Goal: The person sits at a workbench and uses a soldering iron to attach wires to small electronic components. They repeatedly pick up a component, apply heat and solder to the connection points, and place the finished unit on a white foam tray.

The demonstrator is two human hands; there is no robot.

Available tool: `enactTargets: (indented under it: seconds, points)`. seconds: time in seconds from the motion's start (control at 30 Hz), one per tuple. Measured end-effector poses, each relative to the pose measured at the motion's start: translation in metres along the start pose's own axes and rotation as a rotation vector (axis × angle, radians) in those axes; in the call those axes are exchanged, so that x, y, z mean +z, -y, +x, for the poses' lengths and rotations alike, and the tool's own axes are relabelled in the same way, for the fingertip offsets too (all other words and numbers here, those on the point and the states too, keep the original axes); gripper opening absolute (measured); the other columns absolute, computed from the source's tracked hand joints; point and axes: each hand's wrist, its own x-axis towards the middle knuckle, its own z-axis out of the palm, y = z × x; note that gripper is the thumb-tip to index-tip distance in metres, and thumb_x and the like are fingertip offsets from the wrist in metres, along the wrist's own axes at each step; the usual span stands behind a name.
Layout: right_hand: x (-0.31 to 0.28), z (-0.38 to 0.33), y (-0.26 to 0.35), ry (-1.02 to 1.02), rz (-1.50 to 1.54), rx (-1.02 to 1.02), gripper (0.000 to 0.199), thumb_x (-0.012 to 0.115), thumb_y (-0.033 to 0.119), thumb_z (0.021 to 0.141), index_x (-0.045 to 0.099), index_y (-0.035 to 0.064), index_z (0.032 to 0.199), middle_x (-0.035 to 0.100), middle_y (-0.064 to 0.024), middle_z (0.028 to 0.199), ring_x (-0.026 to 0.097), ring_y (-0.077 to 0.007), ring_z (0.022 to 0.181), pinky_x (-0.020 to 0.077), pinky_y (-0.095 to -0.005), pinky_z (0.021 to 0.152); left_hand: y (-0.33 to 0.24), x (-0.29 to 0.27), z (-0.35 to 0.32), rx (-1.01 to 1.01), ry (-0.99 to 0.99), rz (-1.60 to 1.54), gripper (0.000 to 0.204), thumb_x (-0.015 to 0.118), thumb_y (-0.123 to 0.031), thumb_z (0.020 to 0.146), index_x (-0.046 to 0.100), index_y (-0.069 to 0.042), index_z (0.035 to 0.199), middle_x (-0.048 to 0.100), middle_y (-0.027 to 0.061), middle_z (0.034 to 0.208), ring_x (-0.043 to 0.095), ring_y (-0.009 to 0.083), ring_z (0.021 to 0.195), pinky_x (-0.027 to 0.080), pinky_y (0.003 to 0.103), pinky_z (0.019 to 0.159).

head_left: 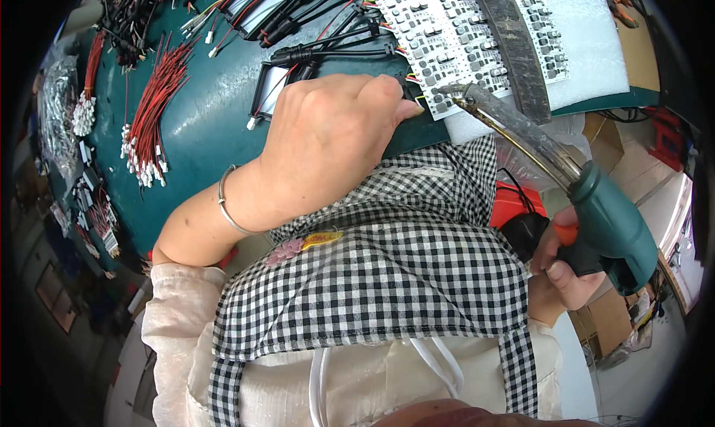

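Observation:
My left hand (328, 133) is closed in a pinch at the near left corner of a sheet of white circuit boards (439, 51). Between its fingertips and the board edge a thin wire (419, 98) shows; the rest of the grip is hidden. My right hand (567, 274) is wrapped round the handle of a green soldering gun (614, 226). The gun's metal tip reaches left over the board corner, close to my left fingertips. A dark, worn metal bar (514, 51) lies across the boards. Black cables (335, 53) with coloured wire ends run to the board's left edge.
Bundles of red wires with white connectors (153, 114) lie on the green table mat (208, 107) at left. A black-framed part (269, 92) sits beside my left hand. White foam (588, 47) lies under the boards; orange-handled pliers (620, 8) are at far right.

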Motion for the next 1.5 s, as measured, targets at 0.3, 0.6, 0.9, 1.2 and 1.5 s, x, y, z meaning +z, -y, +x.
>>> enactTargets:
  seconds: [0.3,0.6,0.9,1.2,1.5]
  points:
    - [0.008,-0.006,-0.004,-0.081,-0.067,0.082,0.066,0.08,0.0,0.054,0.053,-0.0061,0.114,0.063,-0.0163,0.091,0.055,-0.0189,0.057,0.0439,-0.0255,0.048,0.002,0.001,-0.002,0.007,0.004,-0.001,0.015,0.075,-0.011,0.072,0.062,-0.004,0.075,0.059,0.0071,0.061,0.057,0.0214,0.05,0.044,0.031,0.043]
    - [0.018,-0.005,-0.01,-0.108,-0.295,-0.071,0.064,0.079,0.014,0.059,0.05,-0.0102,0.111,0.058,-0.0128,0.081,0.046,-0.0135,0.044,0.0325,-0.0227,0.038,0.001,0.001,-0.001,0.007,0.017,0.008,0.016,0.075,-0.011,0.071,0.062,-0.004,0.075,0.059,0.0065,0.062,0.057,0.021,0.05,0.044,0.03,0.044]
    - [-0.002,0.007,-0.003,0.07,-0.164,-0.039,0.062,0.073,0.009,0.062,0.047,-0.0118,0.113,0.055,-0.0096,0.067,0.049,-0.0161,0.045,0.0391,-0.0249,0.041,0.003,0.002,-0.002,0.022,0.009,0.013,0.017,0.075,-0.012,0.071,0.061,-0.004,0.075,0.06,0.0059,0.064,0.057,0.0209,0.052,0.044,0.03,0.045]
    - [-0.013,0.015,0.005,0.202,-0.131,-0.104,0.064,0.071,0.011,0.066,0.043,-0.0187,0.115,0.055,-0.0131,0.064,0.046,-0.0154,0.039,0.0391,-0.0229,0.038,0.005,0.003,-0.002,0.023,-0.001,0.008,0.017,0.075,-0.013,0.071,0.061,-0.005,0.075,0.06,0.005,0.064,0.057,0.021,0.052,0.044,0.03,0.045]
    - [-0.024,0.0,0.004,0.161,-0.217,-0.048,0.066,0.075,0.022,0.063,0.048,-0.0122,0.112,0.049,-0.0066,0.053,0.044,-0.0137,0.041,0.036,-0.0225,0.038,0.006,-0.001,-0.001,0.099,0.002,0.047,0.019,0.075,-0.013,0.07,0.059,-0.006,0.077,0.059,0.0058,0.063,0.057,0.0211,0.053,0.043,0.031,0.044]
